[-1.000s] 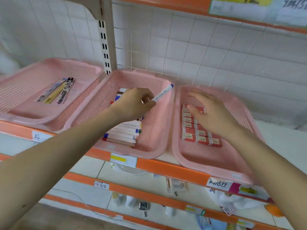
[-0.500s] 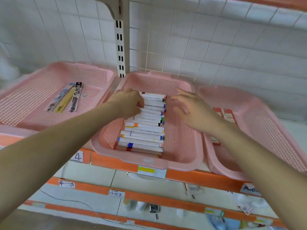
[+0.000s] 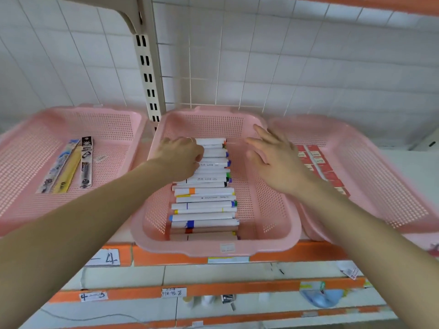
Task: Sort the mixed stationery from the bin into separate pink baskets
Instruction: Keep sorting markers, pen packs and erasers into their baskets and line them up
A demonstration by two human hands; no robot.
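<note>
The left hand [image 3: 180, 157] lies on the left ends of the upper markers [image 3: 204, 198], which form a neat row inside the middle basket [image 3: 213, 251]. Its fingers are curled against these ends. Whether they pinch one marker or only press on them, the view does not show. The right hand [image 3: 273, 160] is spread open and holds nothing. It hovers just to the right of the cap ends, over the bare mesh floor of the same basket.

The step seems to be the aligning of the row. To do it well, the person should probably bring the flat right palm against the cap ends while the left hand pushes from its own side, so the markers come even between both hands. The push should be gentle, because round markers may roll and climb over one another. To the left of the left hand, the left basket [image 3: 71, 110] holds packaged pens [image 3: 66, 167]. Beyond the right hand, the right basket [image 3: 380, 143] holds small red boxes [image 3: 318, 167].
</note>
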